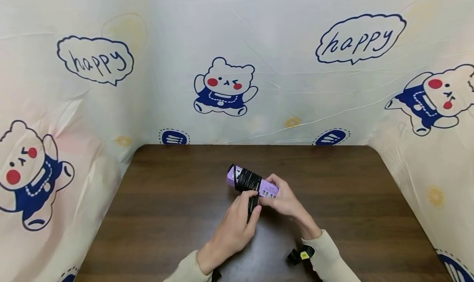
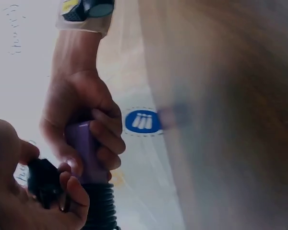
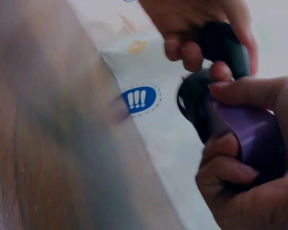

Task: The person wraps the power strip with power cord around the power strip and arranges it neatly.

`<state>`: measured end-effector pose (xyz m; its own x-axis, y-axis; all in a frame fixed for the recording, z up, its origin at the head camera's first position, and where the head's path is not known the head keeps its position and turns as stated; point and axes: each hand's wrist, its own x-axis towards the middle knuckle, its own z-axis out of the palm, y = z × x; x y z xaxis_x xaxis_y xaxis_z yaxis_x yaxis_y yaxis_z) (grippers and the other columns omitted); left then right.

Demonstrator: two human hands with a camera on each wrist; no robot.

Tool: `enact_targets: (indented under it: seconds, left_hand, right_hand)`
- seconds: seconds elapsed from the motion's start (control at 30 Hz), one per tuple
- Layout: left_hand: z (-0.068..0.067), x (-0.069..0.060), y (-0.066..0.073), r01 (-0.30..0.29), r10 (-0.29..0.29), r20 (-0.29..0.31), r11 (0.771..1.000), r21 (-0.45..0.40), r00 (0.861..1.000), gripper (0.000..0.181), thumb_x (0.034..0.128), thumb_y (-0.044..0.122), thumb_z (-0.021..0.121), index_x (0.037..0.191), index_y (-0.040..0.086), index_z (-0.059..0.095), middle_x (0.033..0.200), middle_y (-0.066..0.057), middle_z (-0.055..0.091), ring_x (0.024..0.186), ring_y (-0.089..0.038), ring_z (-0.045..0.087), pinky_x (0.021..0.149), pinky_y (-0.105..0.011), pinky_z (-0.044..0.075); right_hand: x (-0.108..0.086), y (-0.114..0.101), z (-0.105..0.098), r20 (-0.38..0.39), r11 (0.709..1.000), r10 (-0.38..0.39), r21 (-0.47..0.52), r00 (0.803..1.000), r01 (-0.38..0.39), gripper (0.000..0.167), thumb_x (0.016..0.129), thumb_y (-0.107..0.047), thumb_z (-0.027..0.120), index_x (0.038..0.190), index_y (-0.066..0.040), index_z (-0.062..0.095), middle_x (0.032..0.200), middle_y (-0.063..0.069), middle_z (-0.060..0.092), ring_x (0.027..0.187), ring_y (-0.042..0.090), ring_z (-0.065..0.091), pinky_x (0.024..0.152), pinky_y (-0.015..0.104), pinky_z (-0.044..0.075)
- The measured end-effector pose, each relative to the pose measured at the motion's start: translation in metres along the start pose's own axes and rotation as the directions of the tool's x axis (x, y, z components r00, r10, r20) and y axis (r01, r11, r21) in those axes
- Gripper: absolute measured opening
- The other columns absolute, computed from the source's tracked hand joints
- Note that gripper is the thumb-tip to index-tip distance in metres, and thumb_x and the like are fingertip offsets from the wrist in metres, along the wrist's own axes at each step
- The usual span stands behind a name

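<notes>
A purple power strip (image 1: 268, 188) with a row of small ports is held above the table, its black cord (image 1: 247, 180) wound in several turns round its middle. My right hand (image 1: 284, 197) grips the strip's near right end, thumb on one side and fingers curled round the other, as the right wrist view also shows. With my left hand (image 1: 233, 224) I pinch the cord's black plug (image 2: 44, 179) between thumb and fingers, just below the coils. The plug's prongs are mostly hidden by the fingers.
Underneath is a dark brown wooden table (image 1: 166, 208). A pale curtain (image 1: 281, 68) printed with cartoon bears stands behind it and at both sides. On the right wrist sits a black device (image 1: 301, 255) with a yellow label.
</notes>
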<state>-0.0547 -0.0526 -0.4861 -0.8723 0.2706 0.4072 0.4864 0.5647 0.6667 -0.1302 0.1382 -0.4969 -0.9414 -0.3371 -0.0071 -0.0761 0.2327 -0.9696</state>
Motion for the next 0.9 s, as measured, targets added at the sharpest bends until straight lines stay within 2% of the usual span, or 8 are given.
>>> enact_targets:
  seconds: [0.13, 0.2, 0.3, 0.47, 0.63, 0.73, 0.8, 0.9]
  left_hand:
    - [0.003, -0.004, -0.011, 0.027, -0.027, 0.117, 1.000, 0.005, 0.993, 0.038, 0.1082, 0.016, 0.061, 0.143, 0.005, 0.051, 0.130, -0.009, 0.064, 0.116, -0.018, 0.061, 0.098, -0.039, 0.055]
    - [0.003, -0.007, -0.016, 0.053, -0.053, 0.168, 0.999, 0.007, 0.984, 0.038, 0.1078, 0.014, 0.061, 0.144, 0.007, 0.051, 0.134, -0.008, 0.063, 0.120, -0.018, 0.060, 0.101, -0.040, 0.054]
    - [0.002, -0.009, -0.022, 0.068, -0.058, 0.223, 0.997, -0.036, 0.973, 0.039, 0.1066, 0.009, 0.063, 0.144, 0.006, 0.052, 0.134, -0.010, 0.062, 0.120, -0.018, 0.062, 0.100, -0.037, 0.056]
    - [0.004, -0.008, -0.029, 0.059, -0.029, 0.246, 0.992, -0.115, 0.969, 0.040, 0.1005, 0.004, 0.073, 0.138, 0.005, 0.059, 0.129, -0.012, 0.069, 0.106, -0.017, 0.067, 0.088, -0.032, 0.059]
    - [0.010, -0.008, -0.033, 0.082, -0.059, 0.270, 0.994, -0.074, 0.961, 0.041, 0.0948, 0.011, 0.082, 0.131, 0.010, 0.063, 0.128, -0.007, 0.073, 0.113, -0.016, 0.070, 0.096, -0.037, 0.058]
    - [0.014, -0.009, -0.035, 0.068, -0.053, 0.264, 0.996, -0.049, 0.963, 0.041, 0.0941, 0.016, 0.084, 0.130, 0.011, 0.065, 0.123, -0.006, 0.074, 0.108, -0.016, 0.070, 0.094, -0.035, 0.058]
    - [0.016, -0.010, -0.035, 0.044, -0.035, 0.249, 0.999, -0.032, 0.968, 0.038, 0.0950, 0.018, 0.083, 0.129, 0.011, 0.067, 0.120, -0.006, 0.074, 0.103, -0.017, 0.070, 0.091, -0.033, 0.058]
    - [0.018, -0.012, -0.033, 0.024, -0.021, 0.241, 1.000, -0.007, 0.970, 0.038, 0.0961, 0.018, 0.081, 0.131, 0.008, 0.069, 0.120, -0.007, 0.073, 0.103, -0.017, 0.070, 0.090, -0.033, 0.058]
  right_hand:
    - [0.008, 0.016, -0.005, 0.106, 0.996, 0.077, 0.036, 0.991, -0.081, 0.047, 0.076, 0.002, 0.084, 0.114, 0.001, 0.055, 0.093, 0.010, 0.062, 0.079, 0.020, 0.060, 0.065, 0.029, 0.051]
    - [0.011, 0.024, -0.006, 0.145, 0.997, 0.072, 0.011, 0.987, -0.075, 0.050, 0.076, 0.003, 0.085, 0.116, 0.001, 0.054, 0.094, 0.010, 0.063, 0.081, 0.020, 0.062, 0.067, 0.030, 0.053]
    - [0.013, 0.033, -0.008, 0.184, 0.999, 0.044, -0.030, 0.982, -0.039, 0.053, 0.074, 0.003, 0.086, 0.117, -0.001, 0.055, 0.093, 0.009, 0.065, 0.081, 0.019, 0.063, 0.069, 0.030, 0.053]
    - [0.016, 0.043, -0.013, 0.235, 0.998, 0.000, -0.062, 0.972, 0.015, 0.054, 0.073, 0.002, 0.087, 0.118, -0.003, 0.057, 0.093, 0.010, 0.067, 0.079, 0.017, 0.065, 0.068, 0.029, 0.054]
    - [0.015, 0.052, -0.014, 0.266, 0.995, -0.026, -0.085, 0.964, 0.050, 0.055, 0.073, 0.003, 0.088, 0.119, -0.003, 0.058, 0.096, 0.013, 0.066, 0.079, 0.019, 0.065, 0.067, 0.030, 0.056]
    - [0.015, 0.056, -0.014, 0.260, 0.988, -0.051, -0.127, 0.964, 0.087, 0.054, 0.073, 0.004, 0.087, 0.118, -0.007, 0.059, 0.098, 0.012, 0.067, 0.080, 0.019, 0.065, 0.068, 0.030, 0.056]
    - [0.015, 0.057, -0.013, 0.241, 0.972, -0.083, -0.194, 0.967, 0.132, 0.054, 0.073, 0.003, 0.089, 0.118, -0.010, 0.060, 0.100, 0.009, 0.067, 0.084, 0.018, 0.064, 0.072, 0.030, 0.056]
    - [0.014, 0.057, -0.012, 0.206, 0.930, -0.122, -0.317, 0.971, 0.184, 0.057, 0.071, -0.001, 0.093, 0.118, -0.012, 0.063, 0.104, 0.004, 0.065, 0.092, 0.017, 0.060, 0.080, 0.032, 0.052]
